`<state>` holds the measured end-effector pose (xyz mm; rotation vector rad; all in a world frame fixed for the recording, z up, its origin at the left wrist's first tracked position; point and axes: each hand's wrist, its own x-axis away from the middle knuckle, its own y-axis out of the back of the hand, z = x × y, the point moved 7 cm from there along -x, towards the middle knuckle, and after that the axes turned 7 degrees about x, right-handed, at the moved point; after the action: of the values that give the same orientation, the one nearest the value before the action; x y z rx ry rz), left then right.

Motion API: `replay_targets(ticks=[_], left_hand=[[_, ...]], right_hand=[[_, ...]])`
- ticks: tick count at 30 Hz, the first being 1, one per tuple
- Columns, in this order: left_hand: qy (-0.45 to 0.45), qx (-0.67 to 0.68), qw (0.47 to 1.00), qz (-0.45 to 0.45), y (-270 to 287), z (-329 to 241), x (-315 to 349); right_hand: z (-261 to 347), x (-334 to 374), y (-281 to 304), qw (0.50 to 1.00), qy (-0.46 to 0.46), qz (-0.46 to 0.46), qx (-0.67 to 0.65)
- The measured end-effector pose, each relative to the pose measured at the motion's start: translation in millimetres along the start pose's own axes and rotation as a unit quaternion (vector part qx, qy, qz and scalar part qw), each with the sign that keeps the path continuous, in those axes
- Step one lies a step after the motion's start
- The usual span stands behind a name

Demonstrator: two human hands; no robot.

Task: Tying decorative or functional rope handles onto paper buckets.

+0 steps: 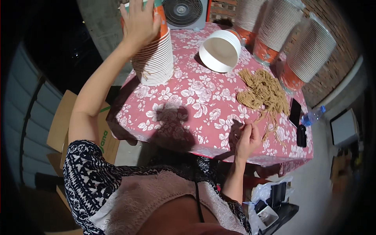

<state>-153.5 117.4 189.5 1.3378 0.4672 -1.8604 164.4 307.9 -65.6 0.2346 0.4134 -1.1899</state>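
At the far left of the table stands a tall stack of white-rimmed paper buckets (153,64), with an orange and green one at its top. My left hand (141,25) lies over that top bucket with fingers stretched and apart; the fingertips reach the upper picture edge. My right hand (249,137) is over the near right part of the table, its thumb and fingers pinched together. Whatever is between them is too small to make out. Just beyond it, loose strands trail from a tangled heap of tan cord (266,92).
A white paper bucket (220,51) lies on its side at the back middle. Several wrapped bucket stacks (311,51) stand at the back right, near a fan (181,11). A phone (295,112), a black case (301,136) and a water bottle (313,116) sit along the right edge.
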Motion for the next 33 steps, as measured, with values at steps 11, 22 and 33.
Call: replay_targets(ticks=[11,22,33], left_hand=[[0.112,0.442,0.883,0.109,-132.0,-122.9,63.6],[0.327,0.427,0.82,0.199,-203.0,-141.2,81.6],[0.207,0.304,0.922,0.117,-152.2,-140.9,77.9]], right_hand=[[-6.9,2.9,1.6,0.997,-0.069,0.039,0.023],[2.7,-2.3,-3.4,0.998,-0.039,0.052,-0.008],[-3.2,2.9,-1.5,0.996,-0.067,0.054,-0.025]])
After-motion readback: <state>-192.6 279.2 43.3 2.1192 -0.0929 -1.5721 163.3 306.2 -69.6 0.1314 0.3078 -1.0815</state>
